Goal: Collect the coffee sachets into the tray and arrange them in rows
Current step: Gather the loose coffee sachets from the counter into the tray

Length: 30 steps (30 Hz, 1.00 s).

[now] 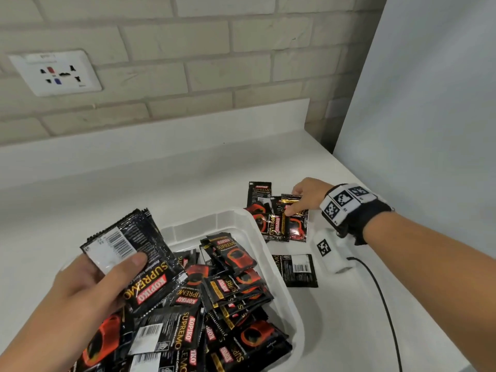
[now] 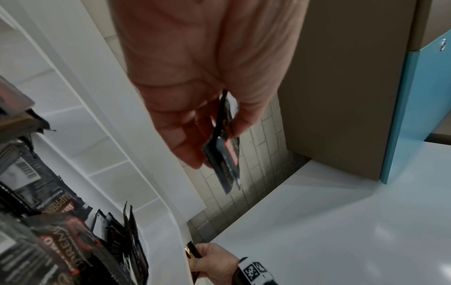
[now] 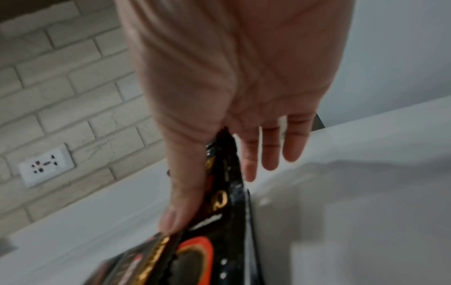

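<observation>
Centrally: white tray (image 1: 271,264) on white counter (image 1: 188,178), holding a loose, unsorted heap of black coffee sachets (image 1: 230,296), none in rows.

Above the tray's near-left part: left hand (image 1: 88,285), thumb pressed down over a small stack of sachets (image 1: 137,253) pinched against the fingers, barcode side up; stack seen edge-on in the left wrist view (image 2: 225,146).

Just beyond the tray's far right corner: overlapping cluster of sachets (image 1: 276,221) flat on the counter. Right hand (image 1: 308,194) over that cluster, thumb and forefinger pinching the top sachet (image 1: 291,208); remaining fingers straight and spread in the right wrist view (image 3: 270,146).

Right of the tray, near its right rim: single sachet (image 1: 296,269), barcode side up.

Further right of the tray: small white device (image 1: 331,251) with a printed marker and black cable (image 1: 383,304).

Behind the tray: brick wall (image 1: 188,49) with wall socket (image 1: 56,72).
</observation>
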### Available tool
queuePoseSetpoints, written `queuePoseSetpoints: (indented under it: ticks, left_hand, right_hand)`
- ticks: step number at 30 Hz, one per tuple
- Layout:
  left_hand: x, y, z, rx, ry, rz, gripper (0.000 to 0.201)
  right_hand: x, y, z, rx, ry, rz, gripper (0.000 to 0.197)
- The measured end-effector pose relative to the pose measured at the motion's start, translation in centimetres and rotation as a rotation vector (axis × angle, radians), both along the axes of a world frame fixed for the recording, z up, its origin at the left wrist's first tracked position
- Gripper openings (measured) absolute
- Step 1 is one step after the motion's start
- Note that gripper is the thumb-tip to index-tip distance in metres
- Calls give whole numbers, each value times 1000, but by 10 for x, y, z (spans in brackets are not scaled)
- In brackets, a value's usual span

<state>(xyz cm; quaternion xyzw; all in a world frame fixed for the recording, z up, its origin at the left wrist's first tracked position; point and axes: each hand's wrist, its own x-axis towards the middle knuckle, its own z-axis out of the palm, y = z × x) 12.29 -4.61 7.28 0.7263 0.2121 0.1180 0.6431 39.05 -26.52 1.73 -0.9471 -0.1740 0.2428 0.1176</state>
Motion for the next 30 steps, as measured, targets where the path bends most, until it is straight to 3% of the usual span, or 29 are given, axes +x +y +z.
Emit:
queuePoseSetpoints:
  ticks: [3, 5, 8, 11, 13, 16, 23, 25, 28, 30]
  left_hand:
    - [-1, 0, 2, 12, 10, -32, 72]
    - [0, -1, 3, 6, 10, -29, 72]
    - [-1, -1, 3, -18, 12, -19, 71]
    - [-2, -1, 2, -27, 13, -12, 71]
    - [-2, 0, 1, -18, 10, -13, 70]
    - [-1, 1, -1, -1, 17, -32, 70]
    - [3, 4, -7, 78, 8, -38, 67]
    - [7, -1, -2, 89, 15, -103, 70]
    - [14, -4, -7, 53, 45, -180, 94]
    - [17, -7, -8, -1, 55, -226, 94]
  right_hand:
    - [4, 5, -5, 41, -14, 39, 23]
    - [5, 9, -9, 40, 4, 88, 34]
    - [6, 10, -12, 33, -12, 129, 27]
    - [8, 1, -14, 58, -17, 120, 42]
    - [11, -10, -16, 98, 3, 82, 38]
    - [12, -28, -9, 257, 95, -40, 28]
    - [-11, -48, 40, 695, 159, -249, 31]
    - [-29, -41, 56, 842, 177, -228, 32]
    - [-62, -19, 75, 1020, 242, -108, 36]
    - [-85, 0, 81, 1025, 271, 27, 39]
